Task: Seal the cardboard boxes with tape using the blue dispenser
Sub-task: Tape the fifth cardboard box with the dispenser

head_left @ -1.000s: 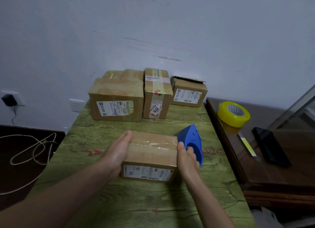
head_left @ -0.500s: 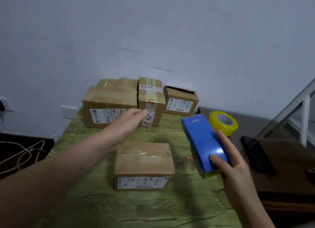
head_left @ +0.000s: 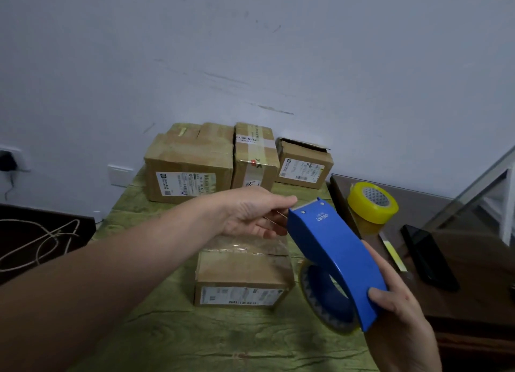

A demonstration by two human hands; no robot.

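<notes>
Judging by clear tape across its top, the near box (head_left: 242, 271) looks sealed already; at the back the tall box (head_left: 255, 157) is taped too, the small box (head_left: 303, 164) w/ a raised flap seems left to do. The blue dispenser (head_left: 334, 260) is held in the air over the green table (head_left: 195, 338), just right of the near box, gripped at its rear by the right hand (head_left: 398, 324). The left hand (head_left: 248, 215) is set at its cutter end, thumb above & fingers below; whether tape is pinched can't be told.
</notes>
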